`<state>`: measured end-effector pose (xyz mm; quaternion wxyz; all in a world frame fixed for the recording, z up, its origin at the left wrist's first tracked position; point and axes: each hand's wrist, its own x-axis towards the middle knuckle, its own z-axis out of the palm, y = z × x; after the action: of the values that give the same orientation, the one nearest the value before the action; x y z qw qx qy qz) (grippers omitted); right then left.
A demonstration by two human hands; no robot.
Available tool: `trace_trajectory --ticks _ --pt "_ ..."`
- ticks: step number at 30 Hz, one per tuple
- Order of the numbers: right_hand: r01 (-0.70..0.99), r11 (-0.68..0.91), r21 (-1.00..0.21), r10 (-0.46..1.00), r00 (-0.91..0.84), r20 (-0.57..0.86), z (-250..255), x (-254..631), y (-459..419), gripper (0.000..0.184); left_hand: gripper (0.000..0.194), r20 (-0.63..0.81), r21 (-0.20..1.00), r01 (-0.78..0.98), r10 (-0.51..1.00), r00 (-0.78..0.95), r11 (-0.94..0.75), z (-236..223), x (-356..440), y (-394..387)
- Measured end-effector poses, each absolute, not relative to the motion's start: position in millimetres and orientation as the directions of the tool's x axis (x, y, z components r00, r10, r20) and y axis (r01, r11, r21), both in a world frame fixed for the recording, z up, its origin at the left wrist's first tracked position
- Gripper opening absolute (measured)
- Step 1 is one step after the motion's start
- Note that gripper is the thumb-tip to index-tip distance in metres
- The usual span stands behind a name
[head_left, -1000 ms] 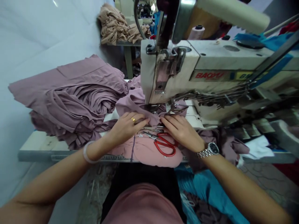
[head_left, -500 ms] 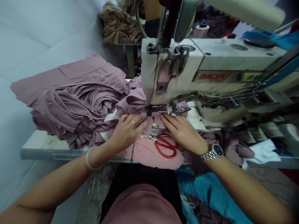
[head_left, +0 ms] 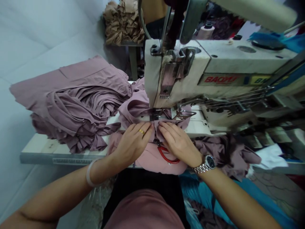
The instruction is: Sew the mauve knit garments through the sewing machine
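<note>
At the needle end of a sewing machine (head_left: 178,73), mauve fabric (head_left: 134,106) lies bunched under the presser foot (head_left: 158,114). My left hand (head_left: 134,136), with a gold ring, is closed on the near part of this fabric, its thumb hidden. My right hand (head_left: 179,143), wearing a steel watch, grips the same fabric just beside it, fingers together and fingertips close to the left ones. Both hands are a little in front of the foot. Below them, red-handled scissors (head_left: 166,156) lie on a pink pad (head_left: 152,162), partly covered by fabric and my right hand.
A large pile of folded mauve fabric (head_left: 71,95) rests on the left of the table (head_left: 35,149). Darker mauve cloth (head_left: 221,151) and a white cloth (head_left: 271,156) lie at right. Brown fabric (head_left: 122,24) sits on a table behind. A thread cone (head_left: 205,32) stands behind the machine.
Both hands have come back towards me, away from the presser foot, and closer together. The fabric between them now covers the scissors' blades and part of the handles.
</note>
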<state>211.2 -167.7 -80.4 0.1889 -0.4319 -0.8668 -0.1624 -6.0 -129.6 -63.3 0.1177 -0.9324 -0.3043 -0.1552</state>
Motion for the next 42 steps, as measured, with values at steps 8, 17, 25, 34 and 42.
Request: trace_trajectory --ticks 8,17,25,34,42 --pt "0.839 0.536 -0.097 0.716 -0.390 0.579 -85 199 -164 0.034 0.036 0.423 -0.057 0.615 0.539 0.728 -0.786 -72 -4 -122" --pt "0.875 0.480 0.064 0.752 -0.448 0.483 -77 189 -175 0.033 0.038 0.412 -0.076 0.597 0.520 0.748 -0.799 -71 -4 -122" --pt "0.890 0.442 0.114 0.774 -0.443 0.452 -70 185 -175 0.035 0.039 0.418 -0.059 0.588 0.515 0.749 -0.807 -68 -4 -120" --pt "0.889 0.457 0.008 0.779 -0.405 0.478 -78 192 -173 0.042 0.039 0.399 0.026 0.574 0.535 0.745 -0.818 -65 -5 -117" --pt "0.921 0.389 -0.015 0.828 -0.342 0.443 -72 185 -167 0.043 0.039 0.372 -0.023 0.599 0.550 0.748 -0.800 -65 0 -114"
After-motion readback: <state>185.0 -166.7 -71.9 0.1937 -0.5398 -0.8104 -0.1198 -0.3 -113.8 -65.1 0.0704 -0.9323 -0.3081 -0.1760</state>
